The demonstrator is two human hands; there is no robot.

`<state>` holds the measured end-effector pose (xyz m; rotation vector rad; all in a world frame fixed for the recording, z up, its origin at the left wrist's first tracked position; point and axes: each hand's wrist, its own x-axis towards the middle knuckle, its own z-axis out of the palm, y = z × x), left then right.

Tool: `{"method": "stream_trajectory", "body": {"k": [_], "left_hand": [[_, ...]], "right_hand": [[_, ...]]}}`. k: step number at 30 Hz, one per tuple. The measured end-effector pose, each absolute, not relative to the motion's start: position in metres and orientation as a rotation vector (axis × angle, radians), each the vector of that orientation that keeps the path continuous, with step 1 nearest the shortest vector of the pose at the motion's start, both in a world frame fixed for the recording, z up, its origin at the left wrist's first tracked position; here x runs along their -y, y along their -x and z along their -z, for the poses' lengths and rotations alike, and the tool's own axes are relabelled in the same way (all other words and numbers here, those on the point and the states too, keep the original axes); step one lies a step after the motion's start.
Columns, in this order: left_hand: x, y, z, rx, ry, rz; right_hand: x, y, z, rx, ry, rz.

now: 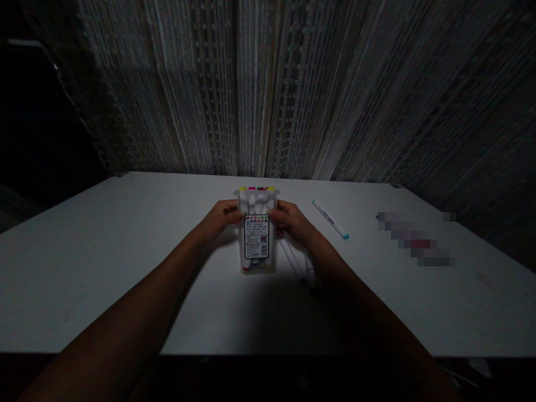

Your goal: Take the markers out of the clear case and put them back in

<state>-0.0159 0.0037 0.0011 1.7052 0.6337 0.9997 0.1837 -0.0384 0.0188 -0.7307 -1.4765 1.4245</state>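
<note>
A clear plastic marker case (pixel 257 265) stands upright between my two hands, its printed label facing me. Several white markers with yellow, pink and red ends show inside it. My left hand (pixel 221 219) grips the case's left side, thumb on the front. On the opposite side my right hand (pixel 293 220) holds it the same way, fingers mostly behind. Under my right wrist lie a white marker (pixel 292 259) with a blue end and another white marker (pixel 310 273) with a dark end, partly hidden by the forearm. Whether the case touches the table I cannot tell.
A white marker with light blue ends (pixel 330 219) lies on the white table (pixel 125 262), right of my hands. Farther right is a pixelated, blurred-out patch (pixel 414 241). A striped curtain (pixel 259 89) hangs behind the table's back edge. The light is dim.
</note>
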Motion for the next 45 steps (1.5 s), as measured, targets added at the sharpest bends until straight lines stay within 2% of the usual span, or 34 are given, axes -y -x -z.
{"method": "stream_trajectory", "body": {"k": [45], "left_hand": [[0.0016, 0.0133, -0.008, -0.588, -1.705, -1.02]], "right_hand": [[0.0421, -0.1835, -0.0236, 1.455, 0.764, -1.415]]}}
